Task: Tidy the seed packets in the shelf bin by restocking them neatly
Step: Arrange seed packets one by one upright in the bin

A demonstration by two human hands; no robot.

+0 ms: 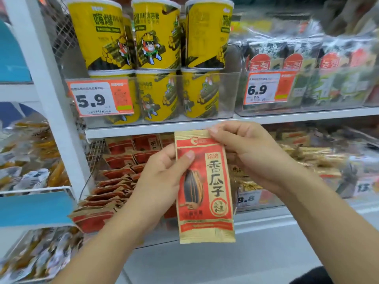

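A red and tan sunflower seed packet [207, 187] hangs upright in front of the lower shelf, held by both hands. My left hand [162, 177] grips its left edge, thumb on the front face. My right hand [250, 152] pinches the packet's top right corner. Behind and to the left, a row of several matching seed packets [114, 181] stands leaning in the shelf bin [90, 218], their top edges uneven.
Yellow snack canisters [155, 58] fill a clear bin on the upper shelf, with seaweed packs [307, 64] to their right. Price tags read 5.9 [98, 99] and 6.9 [264, 89]. A white upright post [53, 103] stands at left. Other snack bags [320, 160] lie right of the seed bin.
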